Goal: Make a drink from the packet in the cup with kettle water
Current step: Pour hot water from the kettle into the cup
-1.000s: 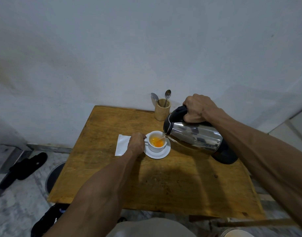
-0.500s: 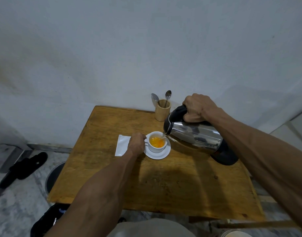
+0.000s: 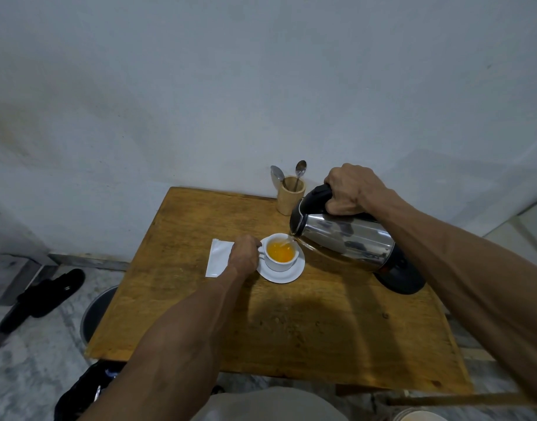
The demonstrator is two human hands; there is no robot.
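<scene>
A white cup (image 3: 279,263) stands on a white saucer (image 3: 294,273) near the middle of the wooden table (image 3: 291,329). Orange liquid fills part of the cup. My left hand (image 3: 244,253) grips the cup's handle from the left. My right hand (image 3: 351,189) holds the black handle of a steel kettle (image 3: 346,238), tipped leftward with its spout over the cup's right rim; a thin stream of water runs into the cup. A white packet (image 3: 220,261) lies flat on the table, just left of my left hand.
A wooden holder (image 3: 290,199) with two spoons stands at the table's back edge, against the wall and close behind the kettle. A dark sandal (image 3: 45,293) and a round bin (image 3: 97,311) sit on the floor to the left. A dark bag (image 3: 85,390) lies below the table's near left corner.
The kettle keeps pouring with hardly any shift. The orange liquid in the cup has risen slightly. My left hand stays on the handle.
</scene>
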